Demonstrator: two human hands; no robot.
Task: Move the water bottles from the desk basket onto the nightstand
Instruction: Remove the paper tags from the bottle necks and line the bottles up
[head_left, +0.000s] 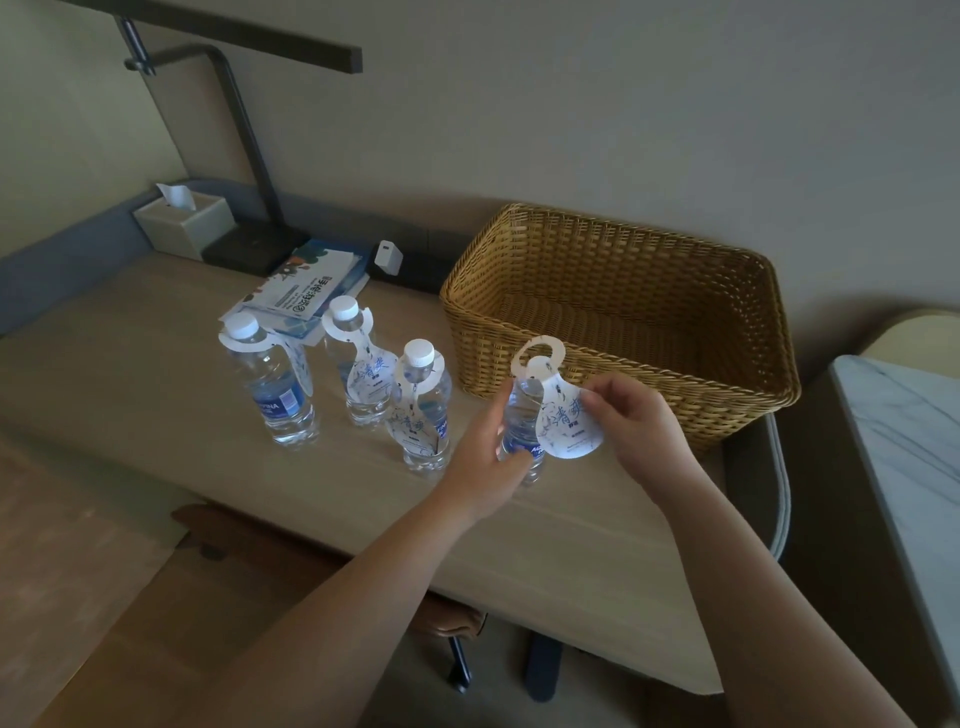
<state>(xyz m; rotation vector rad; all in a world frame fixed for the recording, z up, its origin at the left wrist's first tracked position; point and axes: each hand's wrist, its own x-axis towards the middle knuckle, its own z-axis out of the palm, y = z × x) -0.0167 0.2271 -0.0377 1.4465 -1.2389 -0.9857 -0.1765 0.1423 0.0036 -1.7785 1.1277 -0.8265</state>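
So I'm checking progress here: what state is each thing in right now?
Basket: empty, on the desk.
Three bottles: upright on the desk, capped, tags hung on their necks.
Fourth bottle: gripped by the left hand, beside the basket.
Its tag: pinched by the right hand.
Tissue box: a tissue sticking out.
Lamp: looks unlit.
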